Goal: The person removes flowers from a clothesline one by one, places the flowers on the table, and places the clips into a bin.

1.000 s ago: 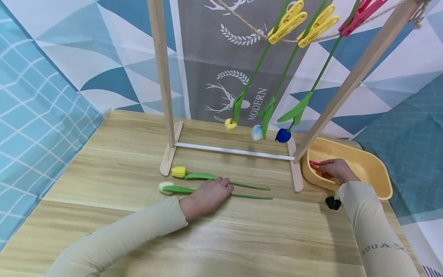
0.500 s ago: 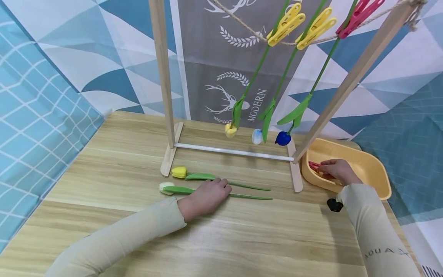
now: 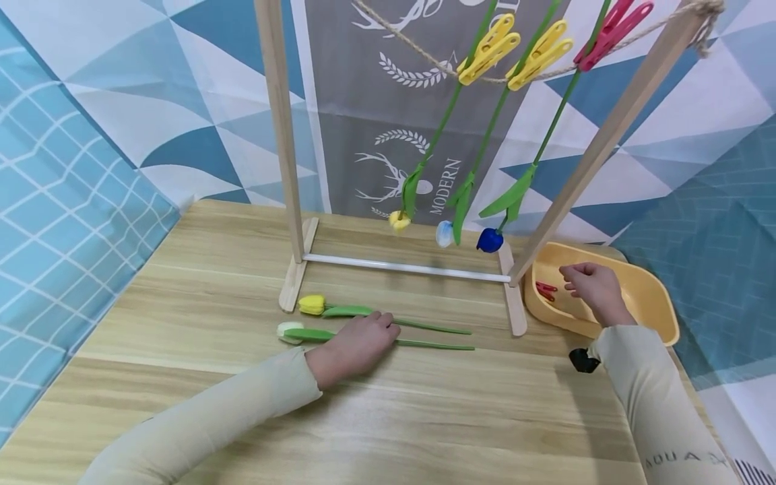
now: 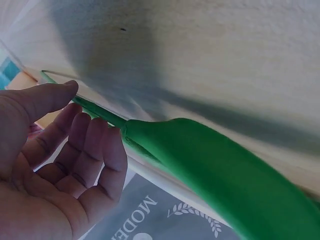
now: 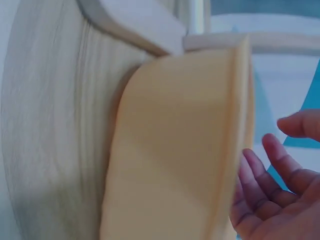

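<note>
My left hand (image 3: 364,340) is low over the table around the stem of a white tulip (image 3: 291,332). In the left wrist view the stem (image 4: 107,114) passes between thumb tip and curled fingertips, below a broad green leaf (image 4: 195,160). A yellow tulip (image 3: 312,304) lies parallel, just beyond, its stem near the fingertips. My right hand (image 3: 594,286) is over the yellow-orange tub (image 3: 657,303), its fingers loosely bent. The right wrist view shows a gap between thumb and fingers, with nothing held. Red clothespins (image 3: 545,291) lie at the tub's left end.
A wooden frame (image 3: 281,128) with a white crossbar (image 3: 406,267) stands at the back. From its rope (image 3: 418,48) three tulips hang head down, by two yellow clothespins (image 3: 488,50) and a red clothespin (image 3: 612,35). The tub sits against the frame's right foot (image 3: 515,310).
My right hand has let go of the red clothespin and lifted from the tub's left end, fingers spreading. The left hand has stayed on the stem. The head view has shifted slightly.
</note>
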{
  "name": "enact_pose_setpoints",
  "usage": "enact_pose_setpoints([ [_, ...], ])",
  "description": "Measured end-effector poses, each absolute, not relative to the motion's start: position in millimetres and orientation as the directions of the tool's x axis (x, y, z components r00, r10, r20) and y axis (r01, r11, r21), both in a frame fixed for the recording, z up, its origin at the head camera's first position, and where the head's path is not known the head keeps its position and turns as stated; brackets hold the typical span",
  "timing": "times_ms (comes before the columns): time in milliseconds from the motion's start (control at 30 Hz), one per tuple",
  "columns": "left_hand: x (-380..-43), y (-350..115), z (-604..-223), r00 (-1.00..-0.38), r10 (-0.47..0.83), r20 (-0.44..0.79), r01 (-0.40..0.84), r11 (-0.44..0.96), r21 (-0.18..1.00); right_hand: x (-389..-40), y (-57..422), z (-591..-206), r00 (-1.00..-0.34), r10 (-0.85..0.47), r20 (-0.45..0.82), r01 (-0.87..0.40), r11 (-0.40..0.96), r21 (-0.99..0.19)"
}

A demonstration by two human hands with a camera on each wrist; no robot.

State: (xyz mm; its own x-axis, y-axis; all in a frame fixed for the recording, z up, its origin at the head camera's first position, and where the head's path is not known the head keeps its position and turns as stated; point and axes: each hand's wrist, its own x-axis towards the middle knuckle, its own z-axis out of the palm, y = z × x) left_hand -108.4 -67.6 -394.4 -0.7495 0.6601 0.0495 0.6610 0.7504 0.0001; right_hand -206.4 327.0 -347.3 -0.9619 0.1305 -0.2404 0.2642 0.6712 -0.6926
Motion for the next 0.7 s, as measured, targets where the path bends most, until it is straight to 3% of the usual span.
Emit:
enact_pose_setpoints([
  [400,-113.3,-82.1,-381.8,-0.791,0.602,0.110,0.612,0.768,0.190,-192.2,291.5,-311.3,-0.981,0.195,0.021,0.103,0.604,-0.790],
  [700,-119.1,-91.8,-359.9,-0.805,0.550,0.223,0.592,0.768,0.243,-182.6,263.6,-286.3,-0.984,0.173,0.049,0.056,0.554,-0.831],
])
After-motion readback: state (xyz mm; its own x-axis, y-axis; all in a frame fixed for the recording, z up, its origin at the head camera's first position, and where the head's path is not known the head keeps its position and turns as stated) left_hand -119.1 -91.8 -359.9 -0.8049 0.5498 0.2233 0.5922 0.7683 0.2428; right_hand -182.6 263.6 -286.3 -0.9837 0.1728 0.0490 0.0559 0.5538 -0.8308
